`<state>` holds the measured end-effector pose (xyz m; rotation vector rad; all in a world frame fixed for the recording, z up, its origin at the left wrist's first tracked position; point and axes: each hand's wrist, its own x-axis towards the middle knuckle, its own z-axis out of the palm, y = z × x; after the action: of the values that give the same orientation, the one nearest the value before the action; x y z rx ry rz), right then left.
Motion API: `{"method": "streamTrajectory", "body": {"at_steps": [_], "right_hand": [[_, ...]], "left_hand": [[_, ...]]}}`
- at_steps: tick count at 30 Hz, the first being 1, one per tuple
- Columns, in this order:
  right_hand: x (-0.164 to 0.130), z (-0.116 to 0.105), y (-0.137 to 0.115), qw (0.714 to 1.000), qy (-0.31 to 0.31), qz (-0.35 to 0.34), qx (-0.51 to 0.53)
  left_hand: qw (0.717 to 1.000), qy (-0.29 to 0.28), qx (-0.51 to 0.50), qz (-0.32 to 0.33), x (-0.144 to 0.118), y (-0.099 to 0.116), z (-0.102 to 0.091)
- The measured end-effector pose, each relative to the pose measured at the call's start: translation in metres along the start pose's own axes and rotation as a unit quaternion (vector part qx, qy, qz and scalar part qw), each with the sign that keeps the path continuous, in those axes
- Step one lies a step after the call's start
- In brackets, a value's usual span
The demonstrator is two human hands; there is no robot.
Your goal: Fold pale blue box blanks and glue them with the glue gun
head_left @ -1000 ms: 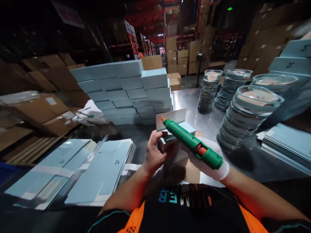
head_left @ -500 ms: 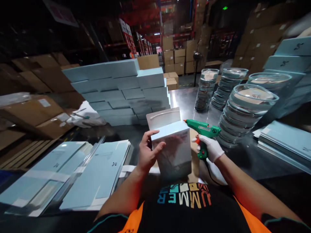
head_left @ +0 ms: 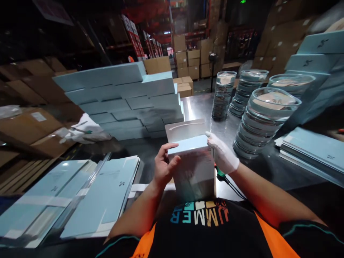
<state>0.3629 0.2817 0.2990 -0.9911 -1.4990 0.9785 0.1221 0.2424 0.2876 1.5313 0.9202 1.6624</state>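
Observation:
My bare left hand (head_left: 166, 165) grips a light-blue cardboard box (head_left: 193, 172) by its upper left corner, thumb on the near face and fingers along the top. The box stands upright before my chest. Its raised lid flap (head_left: 185, 129) tilts back and carries a whitish strip of glue along its far edge. At the upper right corner, my white-gloved right hand (head_left: 221, 152) pinches the box; part of its fingers is hidden. Below that hand, a green glue gun (head_left: 220, 175) lies on the table, mostly covered by the box and hand, its black cable trailing right.
Flat light-blue sheets in stacks (head_left: 103, 193) lie at left. A wall of light-blue boxes (head_left: 129, 104) stands behind. Rolls of clear tape (head_left: 264, 125) are piled in columns at right, beside another stack of flat sheets (head_left: 317, 150). Cardboard cartons (head_left: 32, 123) stand far left.
My right hand has let go of the glue gun, now low behind the box, and moved left onto the box's upper right corner. My left hand keeps its hold. The view has shifted slightly.

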Motion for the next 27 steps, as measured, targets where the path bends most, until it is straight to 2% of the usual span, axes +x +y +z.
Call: {"method": "streamTrajectory", "body": {"at_steps": [2, 4, 8, 11, 14, 19, 21, 24, 26, 27], "right_hand": [[0.003, 0.008, -0.010, 0.999, -0.021, 0.003, 0.029], [0.002, 0.006, -0.014, 0.998, -0.036, 0.000, 0.043], [-0.014, -0.009, -0.005, 0.993, -0.080, -0.082, 0.000], [-0.030, -0.016, -0.001, 0.983, -0.094, -0.151, -0.042], [-0.040, -0.017, -0.006, 0.975, -0.114, -0.184, -0.043], [-0.040, -0.016, -0.016, 0.962, -0.128, -0.227, -0.080], [-0.040, -0.011, -0.018, 0.943, -0.130, -0.280, -0.122], [-0.041, -0.008, -0.028, 0.884, -0.169, -0.392, -0.191], [-0.040, -0.020, -0.043, 0.860, -0.180, -0.415, -0.235], [-0.038, -0.034, -0.053, 0.860, -0.152, -0.410, -0.265]], "left_hand": [[0.999, -0.002, 0.034, 0.019, 0.001, 0.000, 0.001], [0.996, 0.004, 0.060, 0.059, 0.003, -0.004, 0.000], [0.988, 0.024, 0.025, 0.151, 0.006, -0.013, -0.005], [0.979, -0.042, 0.035, 0.198, 0.009, -0.012, -0.010], [0.964, -0.118, 0.061, 0.229, 0.010, -0.004, -0.016], [0.948, -0.150, 0.106, 0.262, 0.016, 0.016, -0.024], [0.926, -0.204, 0.177, 0.266, 0.021, 0.029, -0.025], [0.873, -0.306, 0.284, 0.252, 0.024, 0.046, -0.025], [0.854, -0.333, 0.310, 0.252, 0.023, 0.053, -0.030], [0.862, -0.318, 0.309, 0.247, 0.023, 0.053, -0.035]]}}
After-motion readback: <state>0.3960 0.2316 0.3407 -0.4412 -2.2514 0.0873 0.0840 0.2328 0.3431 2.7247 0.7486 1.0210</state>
